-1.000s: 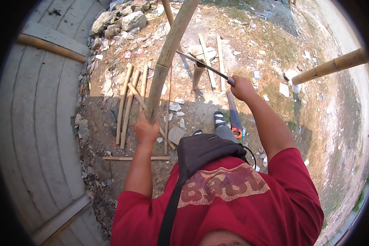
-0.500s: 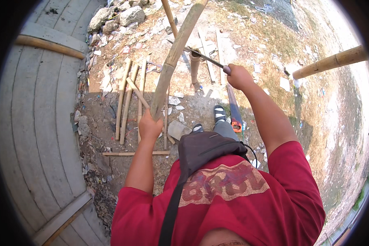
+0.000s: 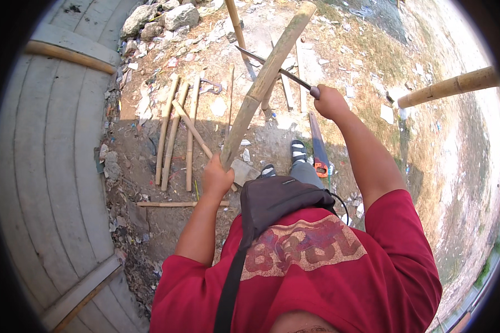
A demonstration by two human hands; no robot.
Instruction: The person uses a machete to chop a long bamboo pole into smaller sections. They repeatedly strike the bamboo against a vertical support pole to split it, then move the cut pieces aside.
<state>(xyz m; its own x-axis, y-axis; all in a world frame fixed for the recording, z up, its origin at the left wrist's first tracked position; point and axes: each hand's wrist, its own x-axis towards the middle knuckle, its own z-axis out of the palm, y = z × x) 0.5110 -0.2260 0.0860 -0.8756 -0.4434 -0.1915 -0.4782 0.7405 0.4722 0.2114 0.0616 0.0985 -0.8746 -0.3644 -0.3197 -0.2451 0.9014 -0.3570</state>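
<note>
My left hand (image 3: 218, 176) is closed round the near end of a long split bamboo piece (image 3: 254, 97), which slants up and away to the right. My right hand (image 3: 331, 104) grips the handle of a long-bladed knife (image 3: 298, 81). Its dark blade crosses behind the bamboo, and the tip shows on the left side. Behind the crossing stands an upright bamboo post (image 3: 268, 95), its top hidden by the bamboo piece. On the ground by my right foot lies a handsaw (image 3: 318, 145) with an orange handle.
Several bamboo strips (image 3: 168, 133) lie on the littered ground at left, one across the others. A plank wall (image 3: 50, 161) runs along the left side. Rocks (image 3: 180, 16) are piled at the far left. A thick bamboo pole (image 3: 450, 89) juts in from the right.
The bamboo piece has swung right and its far end has come into view, now covering the post's top. My left hand has shifted right; my right hand moved slightly right.
</note>
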